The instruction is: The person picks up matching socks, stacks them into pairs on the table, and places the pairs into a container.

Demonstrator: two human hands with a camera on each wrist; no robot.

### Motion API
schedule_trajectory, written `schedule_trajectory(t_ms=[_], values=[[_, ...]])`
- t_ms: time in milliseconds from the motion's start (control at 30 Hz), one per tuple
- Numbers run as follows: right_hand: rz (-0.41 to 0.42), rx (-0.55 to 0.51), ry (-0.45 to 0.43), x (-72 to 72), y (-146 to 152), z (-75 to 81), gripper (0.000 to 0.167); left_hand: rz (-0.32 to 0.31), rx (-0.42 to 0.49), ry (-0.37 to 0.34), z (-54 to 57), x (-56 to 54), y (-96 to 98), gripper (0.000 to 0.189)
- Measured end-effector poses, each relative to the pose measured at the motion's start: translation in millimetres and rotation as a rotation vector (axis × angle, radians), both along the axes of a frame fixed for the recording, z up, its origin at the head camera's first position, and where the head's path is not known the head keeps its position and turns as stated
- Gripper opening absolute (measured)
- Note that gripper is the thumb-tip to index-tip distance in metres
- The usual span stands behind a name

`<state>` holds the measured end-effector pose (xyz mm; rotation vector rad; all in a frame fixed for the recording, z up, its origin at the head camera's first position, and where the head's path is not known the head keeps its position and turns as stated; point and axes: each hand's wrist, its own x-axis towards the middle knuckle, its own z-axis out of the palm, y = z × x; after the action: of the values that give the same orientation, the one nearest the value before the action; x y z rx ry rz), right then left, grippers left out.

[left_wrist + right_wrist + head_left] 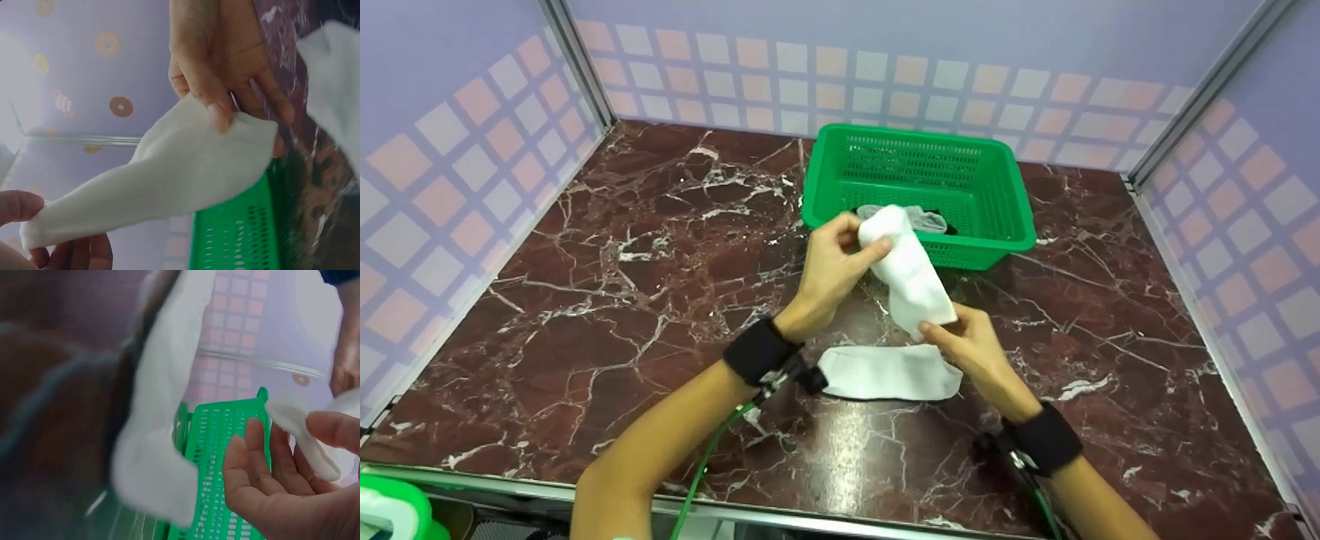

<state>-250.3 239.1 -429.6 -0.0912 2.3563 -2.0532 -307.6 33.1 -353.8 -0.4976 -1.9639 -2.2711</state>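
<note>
A white sock (911, 277) is stretched between my two hands above the table. My left hand (834, 262) pinches its upper rounded end, thumb on the near face. At the lower end, my right hand (971, 346) pinches the edge between thumb and fingers; the right wrist view shows this folded sock edge (306, 436) under the thumb, with the other fingers loosely bent. A second white sock (889, 373) lies flat on the table just below the hands.
A green perforated basket (1018, 191) stands behind the hands, with a grey sock (926, 220) inside near its front wall. Tiled panels (832, 75) enclose the dark marbled table (660, 262). A green cable (701, 469) runs from the left wrist strap.
</note>
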Motion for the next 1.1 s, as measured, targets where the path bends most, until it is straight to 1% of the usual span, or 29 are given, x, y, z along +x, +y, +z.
schedule_trajectory(t_ms=[100,167,200,233,300,367,400,467,500,533,600,667,700,767,833,900,1000,1100], values=[[-0.022,-0.008,0.017,7.5,11.5,1.4,0.026,-0.104,0.111,-0.222,-7.9,2.2,-11.8,0.022],[-0.042,-0.019,0.028,12.1,18.1,1.3,0.025,-0.171,0.163,-0.342,-14.2,5.4,-20.1,0.031],[-0.050,-0.036,0.034,13.6,21.1,1.2,0.023,-0.195,0.172,-0.382,-17.5,6.9,-24.3,0.036],[-0.056,-0.053,0.041,14.8,23.7,1.5,0.023,-0.219,0.177,-0.408,-21.4,8.5,-28.3,0.041],[-0.046,-0.080,0.058,16.7,28.2,1.9,0.024,-0.270,0.181,-0.445,-30.4,13.0,-36.6,0.047],[0.003,-0.100,0.089,19.0,32.2,1.8,0.029,-0.306,0.178,-0.486,-39.9,19.7,-44.2,0.045],[0.046,-0.099,0.112,20.5,34.2,1.8,0.034,-0.322,0.179,-0.502,-44.6,23.6,-47.8,0.042],[0.145,-0.064,0.183,23.3,38.1,1.5,0.040,-0.345,0.198,-0.528,-52.9,31.5,-53.5,0.031],[0.193,-0.024,0.228,24.9,40.2,1.3,0.041,-0.348,0.211,-0.538,-56.1,35.2,-55.7,0.025],[0.235,0.015,0.271,26.6,42.4,1.2,0.039,-0.349,0.223,-0.544,-58.9,38.4,-57.5,0.019],[0.303,0.094,0.348,29.4,46.3,1.1,0.031,-0.349,0.252,-0.546,-63.3,43.4,-60.2,0.010],[0.367,0.133,0.414,30.7,49.0,-1.5,0.026,-0.345,0.278,-0.557,-66.8,47.6,-63.0,0.002],[0.393,0.146,0.426,31.6,49.9,-2.3,0.026,-0.344,0.285,-0.563,-68.3,49.4,-64.6,0.003],[0.445,0.139,0.419,32.7,50.2,-3.2,0.026,-0.342,0.282,-0.563,-71.0,52.7,-68.2,0.006],[0.482,0.122,0.409,33.3,49.5,-3.4,0.028,-0.354,0.254,-0.546,-73.9,55.5,-72.4,0.006],[0.501,0.118,0.377,34.7,48.4,-1.1,0.030,-0.374,0.198,-0.520,-76.6,58.2,-77.3,0.005],[0.525,0.105,0.325,35.7,48.7,2.2,0.034,-0.403,0.101,-0.486,-81.0,61.7,-84.5,0.010],[0.556,0.091,0.238,35.3,51.0,7.1,0.036,-0.399,0.035,-0.472,-83.2,63.8,-89.7,0.013]])
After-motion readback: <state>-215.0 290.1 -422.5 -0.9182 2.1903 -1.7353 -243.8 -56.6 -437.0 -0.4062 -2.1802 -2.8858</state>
